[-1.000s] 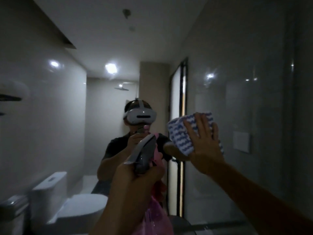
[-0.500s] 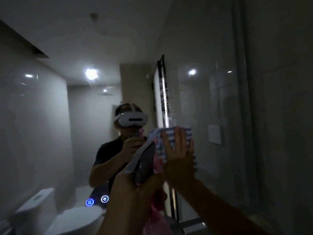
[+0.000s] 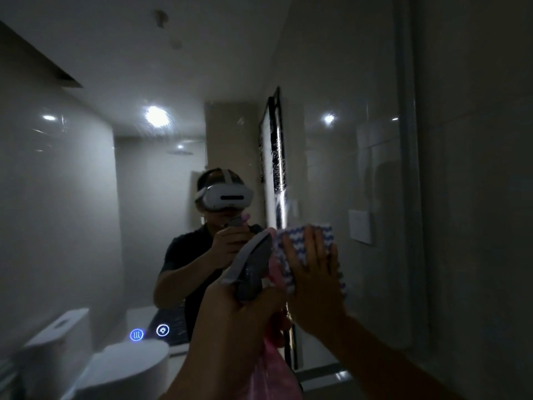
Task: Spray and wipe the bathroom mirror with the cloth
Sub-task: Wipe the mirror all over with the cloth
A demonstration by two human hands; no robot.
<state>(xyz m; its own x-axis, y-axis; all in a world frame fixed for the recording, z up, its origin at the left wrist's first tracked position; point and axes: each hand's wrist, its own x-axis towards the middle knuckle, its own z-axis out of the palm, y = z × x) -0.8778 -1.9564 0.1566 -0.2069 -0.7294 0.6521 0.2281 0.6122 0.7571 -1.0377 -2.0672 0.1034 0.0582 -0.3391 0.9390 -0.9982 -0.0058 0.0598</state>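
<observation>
Head view: the right hand (image 3: 315,287), fingers straight, presses the blue-and-white cloth (image 3: 292,230) flat against the mirror (image 3: 129,212), right of centre. Just left and nearer, the left hand (image 3: 230,327) grips the pink spray bottle (image 3: 251,269) below its grey trigger head.

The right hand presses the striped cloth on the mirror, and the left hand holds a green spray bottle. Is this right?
Only the colour is wrong: in the head view the spray bottle in the left hand is pink, not green. The rest holds.
</observation>
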